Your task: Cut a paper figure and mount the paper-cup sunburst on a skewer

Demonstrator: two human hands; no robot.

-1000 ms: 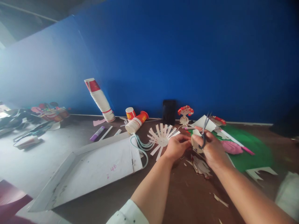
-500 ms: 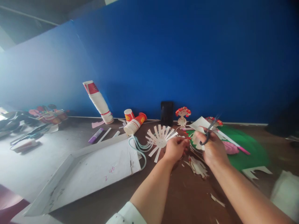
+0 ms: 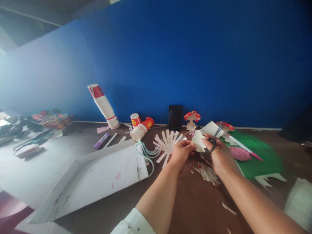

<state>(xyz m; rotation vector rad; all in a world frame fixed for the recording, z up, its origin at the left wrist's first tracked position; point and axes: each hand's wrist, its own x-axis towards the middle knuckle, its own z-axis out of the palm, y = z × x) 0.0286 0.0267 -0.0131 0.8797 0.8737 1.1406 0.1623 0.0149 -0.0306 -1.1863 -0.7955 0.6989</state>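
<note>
My left hand [image 3: 180, 153] pinches the left edge of a small cream paper cutout [image 3: 198, 141]. The fingertips of my right hand [image 3: 220, 159] meet the cutout from the other side. Dark-handled scissors [image 3: 212, 145] hang on the right hand's fingers, their blades pointing up and away from the paper. Left of the hands lies a white paper cup cut into a fringe of strips [image 3: 168, 147]. Below the right hand are several cut paper figures [image 3: 208, 174] and small scraps.
A paper doll with red curls [image 3: 192, 121] stands beside a black phone [image 3: 175, 117]. Stacked paper cups [image 3: 103, 106] lean at the blue partition [image 3: 195, 58]. An open white box lid [image 3: 92, 185] lies left; green paper [image 3: 265, 156] and a pink-capped marker [image 3: 246, 149] lie right.
The cutout has come up into clear view, and my left fingertips now grip its edge. My right hand has turned slightly, scissors still in it.
</note>
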